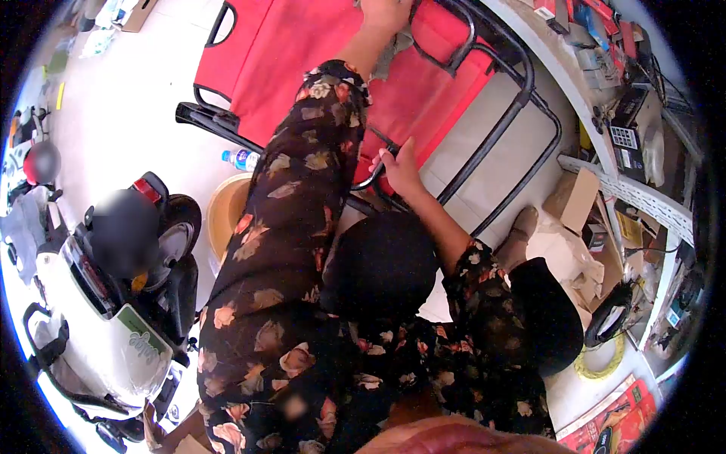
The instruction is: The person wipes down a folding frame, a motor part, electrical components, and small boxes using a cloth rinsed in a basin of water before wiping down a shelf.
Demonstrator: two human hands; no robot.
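Observation:
A folding chair with red fabric (265,68) and a black tube frame (484,144) lies in front of me. My left hand (384,13) reaches to its far part at the top edge, where the view cuts off the fingers. A grey-green rag (392,54) shows beneath and beside that hand, against the red fabric. Closer to my body, my right hand (398,168) is closed around a black tube at the near edge of the fabric, thumb on top. My floral sleeve hides part of the chair.
Below the chair's left end are a water bottle (240,159) and a tan basin (225,208). A black and white scooter (113,325) stands at left. Shelves (643,189) with boxed goods line the right side, with an open carton (578,204) and a yellow coil (605,363) nearby.

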